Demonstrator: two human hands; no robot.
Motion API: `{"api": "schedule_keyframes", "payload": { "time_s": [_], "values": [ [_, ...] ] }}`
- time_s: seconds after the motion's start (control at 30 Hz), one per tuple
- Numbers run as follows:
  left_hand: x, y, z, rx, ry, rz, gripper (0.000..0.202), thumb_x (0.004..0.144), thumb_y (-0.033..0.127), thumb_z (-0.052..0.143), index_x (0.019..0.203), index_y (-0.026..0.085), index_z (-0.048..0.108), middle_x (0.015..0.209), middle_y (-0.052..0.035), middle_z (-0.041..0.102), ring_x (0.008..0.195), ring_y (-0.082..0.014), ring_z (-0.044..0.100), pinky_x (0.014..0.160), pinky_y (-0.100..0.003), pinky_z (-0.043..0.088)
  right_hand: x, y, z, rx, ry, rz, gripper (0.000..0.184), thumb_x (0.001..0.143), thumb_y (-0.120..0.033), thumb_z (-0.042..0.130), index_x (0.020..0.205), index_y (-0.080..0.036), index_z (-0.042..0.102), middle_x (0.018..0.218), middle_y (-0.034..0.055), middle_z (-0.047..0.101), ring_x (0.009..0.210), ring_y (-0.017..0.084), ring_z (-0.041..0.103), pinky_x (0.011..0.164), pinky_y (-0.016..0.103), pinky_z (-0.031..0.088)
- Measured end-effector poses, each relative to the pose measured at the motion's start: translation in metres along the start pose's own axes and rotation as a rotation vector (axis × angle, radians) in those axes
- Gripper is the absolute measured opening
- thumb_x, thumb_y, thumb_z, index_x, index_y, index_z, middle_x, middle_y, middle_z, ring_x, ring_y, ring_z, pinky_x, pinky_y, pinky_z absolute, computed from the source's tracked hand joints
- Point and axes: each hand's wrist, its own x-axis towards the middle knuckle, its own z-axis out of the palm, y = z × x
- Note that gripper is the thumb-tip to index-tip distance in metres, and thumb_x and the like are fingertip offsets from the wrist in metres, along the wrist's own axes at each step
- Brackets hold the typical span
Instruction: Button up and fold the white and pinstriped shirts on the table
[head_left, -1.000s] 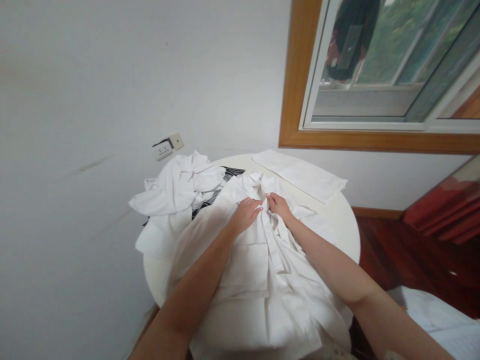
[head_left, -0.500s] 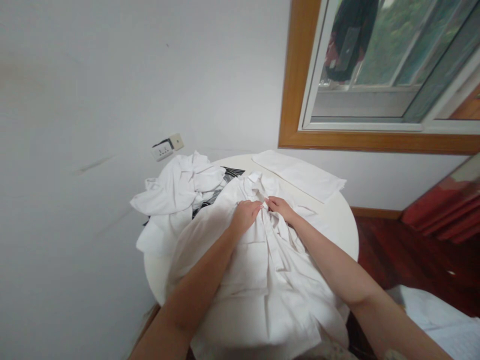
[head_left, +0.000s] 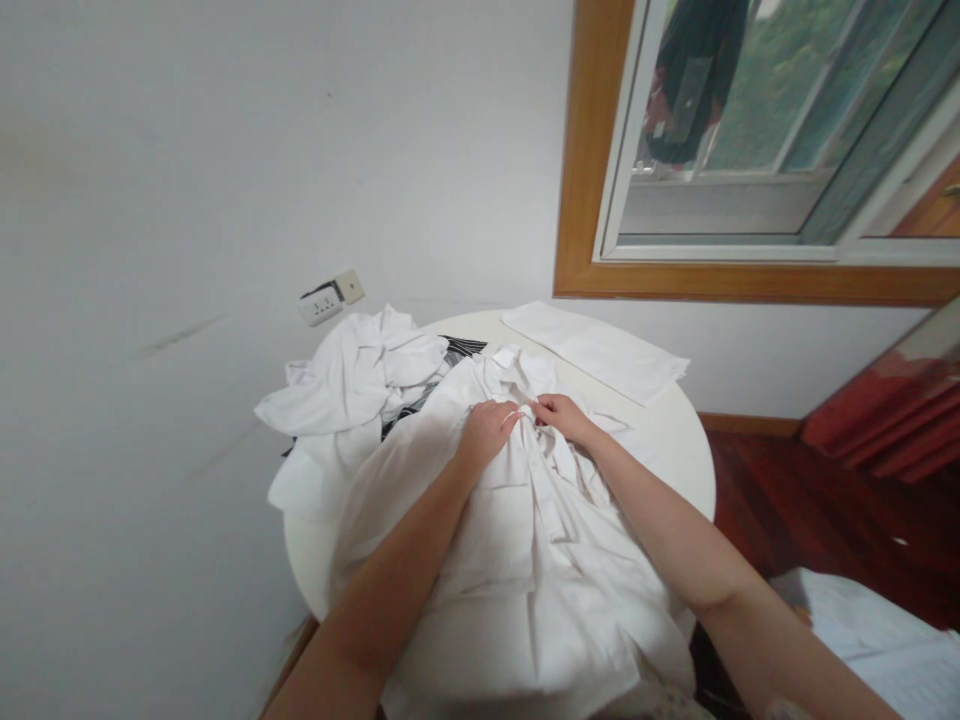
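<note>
A white shirt (head_left: 495, 560) with a collar lies spread over the round table, its lower part hanging over the near edge. My left hand (head_left: 489, 432) pinches the front of the shirt just below the collar. Close beside it, my right hand (head_left: 561, 415) grips the opposite edge of the same front, its fingertips nearly meeting the left ones. Folds run down the cloth from between the hands. Any button at the fingertips is too small to make out.
Crumpled white clothes (head_left: 345, 375) and a black striped cloth (head_left: 465, 347) are heaped on the left of the white table (head_left: 694, 470). A flat white cloth (head_left: 592, 345) lies at the back right. A wall socket (head_left: 321, 304) and a wood-framed window (head_left: 574, 200) are behind.
Both hands stay at the shirt front, with only a slight shift of the fingers. The whole view has moved a little; the clothes lie as before.
</note>
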Motion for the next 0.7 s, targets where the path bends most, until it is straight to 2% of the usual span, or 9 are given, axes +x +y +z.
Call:
{"api": "schedule_keyframes", "payload": {
  "time_s": [0.27, 0.5, 0.7],
  "values": [
    [0.0001, 0.001, -0.0016, -0.003, -0.006, 0.004, 0.029, 0.096, 0.037, 0.041, 0.093, 0.02, 0.065, 0.085, -0.0056, 0.068, 0.087, -0.0198, 0.06, 0.082, -0.033, 0.042, 0.0005, 0.0018, 0.0024, -0.031, 0.004, -0.016, 0.038, 0.087, -0.045, 0.043, 0.062, -0.018, 0.052, 0.058, -0.0021, 0.055, 0.057, 0.011, 0.048, 0.058, 0.022, 0.035],
    [0.0001, 0.0027, -0.005, 0.045, -0.035, 0.068, 0.03, 0.097, 0.029, 0.037, 0.094, 0.019, 0.065, 0.085, -0.0071, 0.068, 0.088, -0.0212, 0.058, 0.081, -0.035, 0.04, 0.0013, 0.0037, 0.0032, -0.055, -0.004, -0.015, 0.036, 0.085, -0.044, 0.043, 0.063, -0.018, 0.053, 0.059, -0.0017, 0.056, 0.058, 0.012, 0.049, 0.057, 0.022, 0.033],
    [0.0013, 0.0067, -0.0075, 0.093, -0.035, 0.049, 0.026, 0.095, 0.033, 0.044, 0.098, 0.021, 0.067, 0.085, -0.0069, 0.069, 0.088, -0.0214, 0.06, 0.079, -0.034, 0.04, 0.003, 0.0044, 0.002, -0.021, -0.03, 0.015, 0.028, 0.08, -0.037, 0.047, 0.06, -0.018, 0.052, 0.055, -0.0027, 0.052, 0.057, 0.011, 0.045, 0.054, 0.021, 0.031]
  ]
}}
